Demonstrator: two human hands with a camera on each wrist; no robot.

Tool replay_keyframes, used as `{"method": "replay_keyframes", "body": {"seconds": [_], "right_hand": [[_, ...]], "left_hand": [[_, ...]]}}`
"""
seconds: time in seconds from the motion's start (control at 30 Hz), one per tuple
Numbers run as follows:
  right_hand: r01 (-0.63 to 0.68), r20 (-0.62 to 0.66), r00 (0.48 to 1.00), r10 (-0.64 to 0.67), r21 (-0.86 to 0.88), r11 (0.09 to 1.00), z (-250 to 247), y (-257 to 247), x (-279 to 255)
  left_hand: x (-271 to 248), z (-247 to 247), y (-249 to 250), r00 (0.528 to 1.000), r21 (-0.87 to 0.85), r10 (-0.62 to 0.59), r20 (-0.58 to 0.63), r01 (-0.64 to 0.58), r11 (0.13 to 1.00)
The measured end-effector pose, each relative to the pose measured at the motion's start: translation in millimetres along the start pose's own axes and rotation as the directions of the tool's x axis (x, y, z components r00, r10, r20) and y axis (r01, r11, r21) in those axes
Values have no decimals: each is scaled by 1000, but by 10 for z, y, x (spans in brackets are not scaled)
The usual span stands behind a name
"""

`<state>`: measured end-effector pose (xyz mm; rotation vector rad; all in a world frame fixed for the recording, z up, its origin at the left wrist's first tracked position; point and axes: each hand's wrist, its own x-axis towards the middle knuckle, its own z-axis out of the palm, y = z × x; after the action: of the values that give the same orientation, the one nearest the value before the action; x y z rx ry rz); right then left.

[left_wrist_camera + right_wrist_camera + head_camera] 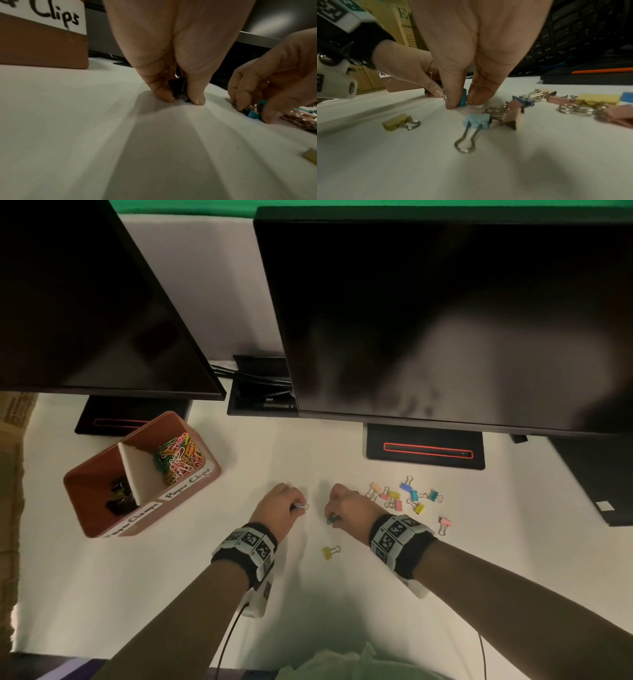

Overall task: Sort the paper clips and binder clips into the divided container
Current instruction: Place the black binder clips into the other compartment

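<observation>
My left hand pinched a small dark metal binder clip on the white desk; my right hand pinched a teal metal binder clip.

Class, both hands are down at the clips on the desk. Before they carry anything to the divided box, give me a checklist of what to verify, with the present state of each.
1. Left hand pinches a dark binder clip: ok.
2. Right hand pinches a teal binder clip: ok.
3. Both clips lifted off the desk: not ok, fingertips at the surface.
4. Divided box open on top, paper clips in one half, dark clips in the other: ok.
5. Loose binder clips left to sort: not ok, several remain.
6. Grips firm enough: cannot tell.
</observation>
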<state>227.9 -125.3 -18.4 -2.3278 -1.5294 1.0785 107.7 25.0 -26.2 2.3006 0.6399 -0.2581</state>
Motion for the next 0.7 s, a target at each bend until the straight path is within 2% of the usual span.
{"method": "replay_keyframes", "body": {"seconds": [0.13, 0.3, 0.43, 0.57, 0.7], "right_hand": [[-17, -22, 1000, 17, -7, 1000, 24, -4, -56], [-16, 31, 999, 15, 49, 999, 46, -22, -148], [-23, 24, 1000, 20, 110, 994, 56, -43, -236], [28, 68, 997, -39, 155, 987, 91, -117, -351], [31, 107, 993, -48, 154, 988, 271, -230, -378]], "left_hand": [[-70, -7, -60, 1000, -11, -17, 7, 17, 1000], [-121, -33, -99, 999, -32, -25, 29, 26, 999], [-207, -48, -163, 1000, -60, -7, -11, 7, 998], [-274, -86, -204, 1000, -52, 7, -14, -8, 999], [-334, -129, -283, 999, -145, -27, -39, 21, 989]]}}
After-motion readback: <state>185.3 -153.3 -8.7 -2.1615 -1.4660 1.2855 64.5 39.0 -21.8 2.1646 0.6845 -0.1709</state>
